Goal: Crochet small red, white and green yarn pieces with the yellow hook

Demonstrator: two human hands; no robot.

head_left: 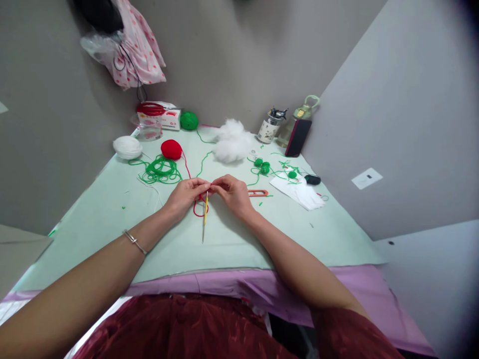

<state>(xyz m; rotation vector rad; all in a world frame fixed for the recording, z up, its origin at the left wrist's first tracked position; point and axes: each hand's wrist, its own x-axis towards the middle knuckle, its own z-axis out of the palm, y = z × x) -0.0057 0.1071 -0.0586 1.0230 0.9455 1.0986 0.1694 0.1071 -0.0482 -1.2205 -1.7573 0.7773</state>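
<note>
My left hand (187, 196) is closed in a pinch on red yarn (201, 215), whose loop hangs just below the fingers. Close against it, my right hand (232, 193) also pinches the red yarn, fingertips nearly touching the left ones. A crochet hook (205, 214) with a yellow grip and metal ends points down toward me from between the fingertips; I cannot tell whether it is held or hangs in the yarn. From a red yarn ball (171, 149) beyond my left hand, a strand runs to my fingers. The small red piece at the fingertips is mostly hidden.
Loose green yarn (159, 170) and a white yarn ball (127, 147) lie left. White stuffing (232, 142) sits behind my hands. Right are an orange tool (258, 193), small green balls (265, 167), white tissue (299, 191) and a phone (298, 138) leaning on a bottle (287, 130).
</note>
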